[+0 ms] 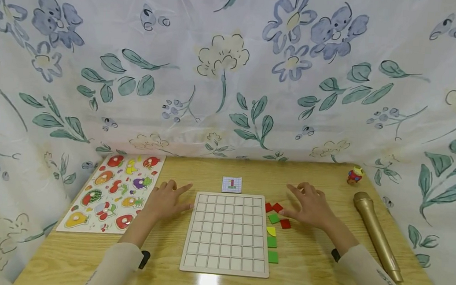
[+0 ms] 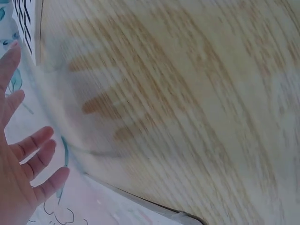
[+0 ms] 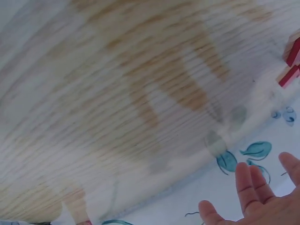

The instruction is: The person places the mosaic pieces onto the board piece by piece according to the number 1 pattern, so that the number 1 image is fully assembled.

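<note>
Beige-sleeved, a person's left hand is held over the counter with its fingers spread apart, the thumb and index finger pointing toward the upper left edge of a pale wooden grid board; I cannot tell whether the thumb touches it. On the other side, the right hand also has its fingers apart, its thumb close by a loose cluster of red tiles and one green tile. Nearer the person, a yellow tile and two more green tiles line the board's right edge. The board, divided into rows of squares, lies flat between the two hands. Just past its far edge lies a small white card printed with a grid and a coloured figure. To the left is a fruit puzzle, partly covered by the left forearm; to the right, a gold microphone lies aslant, with a small figurine near the far corner. Floral cloth hangs behind the counter.
</note>
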`<state>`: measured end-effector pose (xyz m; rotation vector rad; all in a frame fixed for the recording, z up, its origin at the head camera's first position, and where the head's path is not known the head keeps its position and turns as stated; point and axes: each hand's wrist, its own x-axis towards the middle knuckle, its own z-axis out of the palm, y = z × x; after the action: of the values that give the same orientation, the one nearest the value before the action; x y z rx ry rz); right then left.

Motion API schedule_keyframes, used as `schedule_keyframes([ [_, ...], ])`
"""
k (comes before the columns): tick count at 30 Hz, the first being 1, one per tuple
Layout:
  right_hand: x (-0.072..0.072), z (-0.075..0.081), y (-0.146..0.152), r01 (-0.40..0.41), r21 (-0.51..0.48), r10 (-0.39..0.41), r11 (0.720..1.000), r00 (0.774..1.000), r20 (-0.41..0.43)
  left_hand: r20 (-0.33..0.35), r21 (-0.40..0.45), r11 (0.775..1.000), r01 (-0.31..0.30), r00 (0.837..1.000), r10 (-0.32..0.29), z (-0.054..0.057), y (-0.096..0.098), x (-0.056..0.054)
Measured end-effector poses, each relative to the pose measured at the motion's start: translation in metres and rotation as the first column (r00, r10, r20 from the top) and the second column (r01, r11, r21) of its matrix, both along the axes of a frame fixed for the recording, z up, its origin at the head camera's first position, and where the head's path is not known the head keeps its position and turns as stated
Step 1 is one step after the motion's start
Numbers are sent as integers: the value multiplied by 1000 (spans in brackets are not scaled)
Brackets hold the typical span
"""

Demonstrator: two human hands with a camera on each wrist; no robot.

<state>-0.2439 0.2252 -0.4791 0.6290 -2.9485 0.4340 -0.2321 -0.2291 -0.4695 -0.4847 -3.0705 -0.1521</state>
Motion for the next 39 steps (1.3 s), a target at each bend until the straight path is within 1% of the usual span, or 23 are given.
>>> schedule_keyframes([
  [3, 2, 0, 0, -27, -13, 27, 1000, 1000, 1, -2, 16, 999, 34, 999, -34, -2, -3, -2],
  [7, 5, 0, -3, -58, -30, 59, 998, 998, 14, 25, 66, 995, 73, 997, -75, -5, -6, -2],
  [11, 8, -2, -5, -80, -40, 80, 996, 997, 10, 77, 118, 989, 86, 992, -95, -7, -9, -3],
  [15, 10, -4, -7, -105, -42, 105, 994, 994, -4, 117, 139, 986, 89, 987, -105, -10, -9, -3],
  [20, 14, -7, -9, -146, -48, 146, 988, 989, 0, 126, 137, 985, 100, 985, -118, -12, -9, -2],
  [26, 25, -7, -13, -202, -59, 202, 978, 979, -1, 119, 116, 984, 135, 982, -149, -13, -8, -3],
  [32, 36, -5, -20, -265, -75, 266, 961, 964, 6, 135, 119, 981, 153, 976, -169, -9, -7, -2],
  [34, 37, -6, -22, -288, -73, 289, 955, 957, -8, 142, 117, 980, 161, 974, -176, -8, -6, -2],
  [37, 39, -7, -24, -307, -69, 306, 949, 952, -13, 151, 110, 979, 172, 971, -187, -7, -5, -1],
  [39, 40, -7, -26, -309, -70, 309, 949, 951, -2, 162, 107, 979, 172, 969, -187, -6, -5, -1],
])
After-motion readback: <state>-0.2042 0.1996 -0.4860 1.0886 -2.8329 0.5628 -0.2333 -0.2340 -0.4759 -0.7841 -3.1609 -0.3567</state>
